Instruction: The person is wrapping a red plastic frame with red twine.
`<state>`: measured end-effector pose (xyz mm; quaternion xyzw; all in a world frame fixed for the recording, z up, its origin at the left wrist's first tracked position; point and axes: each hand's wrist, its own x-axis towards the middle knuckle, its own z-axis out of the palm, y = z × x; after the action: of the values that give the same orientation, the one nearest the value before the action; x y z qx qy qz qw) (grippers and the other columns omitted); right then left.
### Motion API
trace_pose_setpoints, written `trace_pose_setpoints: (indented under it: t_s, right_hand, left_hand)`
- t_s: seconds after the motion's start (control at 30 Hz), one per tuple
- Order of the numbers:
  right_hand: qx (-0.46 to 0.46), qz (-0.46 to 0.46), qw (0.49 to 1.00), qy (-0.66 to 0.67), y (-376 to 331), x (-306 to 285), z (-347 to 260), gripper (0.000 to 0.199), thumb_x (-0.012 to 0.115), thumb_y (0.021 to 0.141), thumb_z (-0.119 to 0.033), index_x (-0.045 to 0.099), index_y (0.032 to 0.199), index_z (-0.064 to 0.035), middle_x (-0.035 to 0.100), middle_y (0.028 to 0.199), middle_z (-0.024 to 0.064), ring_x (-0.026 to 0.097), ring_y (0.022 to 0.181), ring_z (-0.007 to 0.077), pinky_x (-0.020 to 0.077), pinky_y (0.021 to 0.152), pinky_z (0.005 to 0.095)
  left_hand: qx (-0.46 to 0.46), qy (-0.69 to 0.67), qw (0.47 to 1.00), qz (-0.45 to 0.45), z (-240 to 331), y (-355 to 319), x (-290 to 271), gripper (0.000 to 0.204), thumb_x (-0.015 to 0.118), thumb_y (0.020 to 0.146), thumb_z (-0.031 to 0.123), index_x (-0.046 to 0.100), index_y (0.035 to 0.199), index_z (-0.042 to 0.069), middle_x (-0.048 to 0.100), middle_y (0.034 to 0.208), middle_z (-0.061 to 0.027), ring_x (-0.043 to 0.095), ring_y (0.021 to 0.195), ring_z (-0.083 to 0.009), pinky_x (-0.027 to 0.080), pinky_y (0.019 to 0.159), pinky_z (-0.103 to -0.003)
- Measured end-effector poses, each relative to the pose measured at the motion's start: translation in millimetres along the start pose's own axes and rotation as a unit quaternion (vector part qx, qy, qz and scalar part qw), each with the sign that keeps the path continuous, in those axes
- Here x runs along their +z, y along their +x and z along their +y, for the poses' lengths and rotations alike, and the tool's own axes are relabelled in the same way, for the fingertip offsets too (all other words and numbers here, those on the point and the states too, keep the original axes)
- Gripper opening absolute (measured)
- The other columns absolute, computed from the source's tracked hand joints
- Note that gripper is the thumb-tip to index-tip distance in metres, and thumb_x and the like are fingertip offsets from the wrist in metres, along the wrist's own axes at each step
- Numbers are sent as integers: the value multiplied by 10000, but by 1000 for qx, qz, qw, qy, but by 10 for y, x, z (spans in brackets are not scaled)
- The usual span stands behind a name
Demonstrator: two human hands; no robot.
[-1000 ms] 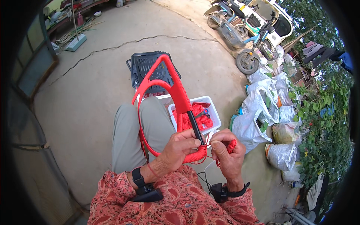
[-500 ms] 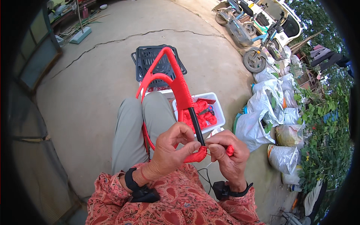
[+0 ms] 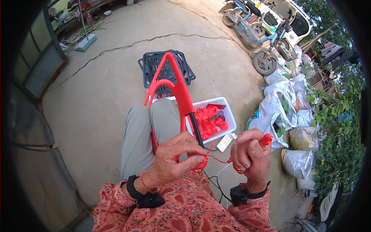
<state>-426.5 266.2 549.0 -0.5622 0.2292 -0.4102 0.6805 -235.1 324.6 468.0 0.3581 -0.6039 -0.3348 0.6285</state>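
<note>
A tube frame [image 3: 181, 94] wrapped in red cord stands on end against my lap. One stretch of black tube [image 3: 195, 125] on it shows bare. My left hand [image 3: 174, 152] pinches the wrapped end of the frame just below that stretch, thumb and forefinger at the cord. From there a thin red cord [image 3: 219, 159] runs across to my right hand [image 3: 252, 158]. The right fingers are curled around a small bundle of red cord [image 3: 266, 140], which pokes out above the hand, with loops hanging below.
Beyond my right knee a white bin [image 3: 233, 123] holds red cord skeins [image 3: 208, 120] and scissors [image 3: 221, 115]. A white power strip [image 3: 225, 144] with cables lies beside it. Black plastic crates [image 3: 148, 73] sit ahead. White sacks [image 3: 297, 165] and parked scooters [image 3: 264, 62] line the right.
My right hand has moved right and turned palm inward, drawing the red cord out between the hands. My left hand has shifted slightly down onto the wrapped end.
</note>
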Motion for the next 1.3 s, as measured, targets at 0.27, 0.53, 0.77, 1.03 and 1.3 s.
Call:
trace_pose_setpoints:
  t_s: [0.27,0.53,0.77,1.03,1.3]
  right_hand:
    - [-14,-156,944,292,377,28,-514,420,237,1025,-341,460,1193,-26,342,498,-27,341,362,82,255,363,240]
    - [-41,-217,878,424,1063,309,-1079,349,272,1025,-233,402,1104,82,361,563,29,340,438,109,282,403,240]
    - [-64,-310,808,496,1502,365,-1269,174,367,987,-88,440,1053,56,418,586,13,331,499,100,344,519,218]
    - [-49,-307,829,465,1743,643,-1709,172,358,895,10,405,736,-36,414,613,35,352,538,128,356,557,256]
    - [-151,-189,881,406,2173,736,-1678,225,360,930,-57,368,705,-54,374,560,32,347,503,162,348,507,279]
  left_hand:
    - [-96,-155,983,7,-1,-17,-71,221,648,761,26,639,980,-3,582,857,-72,569,791,-144,450,711,-277]
    - [-96,-99,985,-99,190,110,-252,560,753,703,392,627,1102,20,574,917,-62,569,865,-170,449,803,-308]
    - [-71,-19,994,-78,390,220,-205,597,813,663,323,594,1126,17,547,949,-60,559,883,-165,455,790,-281]
    - [-209,-69,975,-14,471,275,-141,542,797,707,290,583,1124,17,538,876,-25,515,817,-107,433,725,-245]
    - [-203,-134,967,-73,634,477,-104,514,756,755,298,578,1111,-26,590,917,-63,529,826,-103,435,743,-241]
